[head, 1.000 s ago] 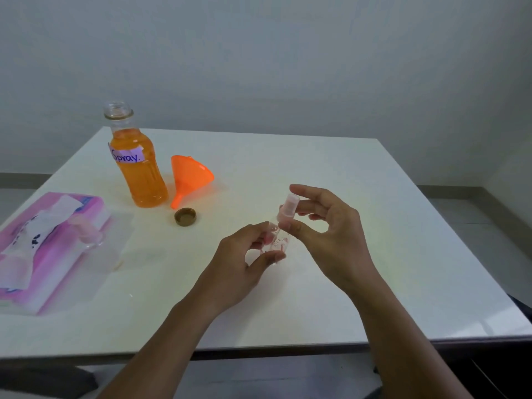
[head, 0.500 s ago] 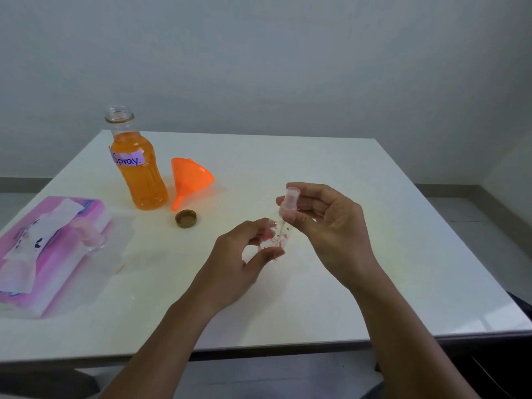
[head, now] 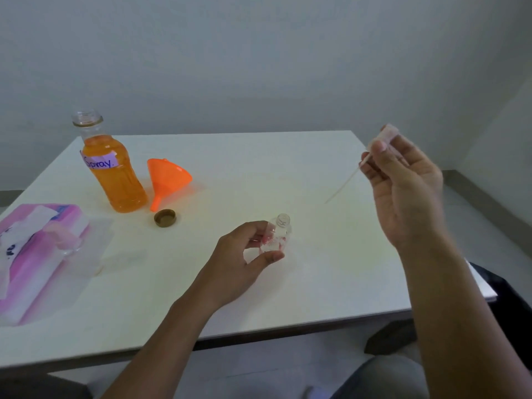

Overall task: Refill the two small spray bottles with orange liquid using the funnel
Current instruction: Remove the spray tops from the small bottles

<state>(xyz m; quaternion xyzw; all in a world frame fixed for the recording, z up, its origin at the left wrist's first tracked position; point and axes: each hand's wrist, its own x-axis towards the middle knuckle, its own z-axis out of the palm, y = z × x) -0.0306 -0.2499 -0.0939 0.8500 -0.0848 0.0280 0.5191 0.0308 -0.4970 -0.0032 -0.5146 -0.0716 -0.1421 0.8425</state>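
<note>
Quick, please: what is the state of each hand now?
Left hand: holds the small spray bottle, neck open.
Right hand: pinches the spray head with its tube, apart from the bottle.

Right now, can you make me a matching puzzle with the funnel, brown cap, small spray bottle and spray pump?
1 funnel
2 brown cap
3 small spray bottle
4 spray pump

A pinched in the right hand
B on its side beside the orange liquid bottle
C gripped by the left hand
D open side up on the table

Pairs: 1-B, 2-D, 3-C, 4-A
</note>
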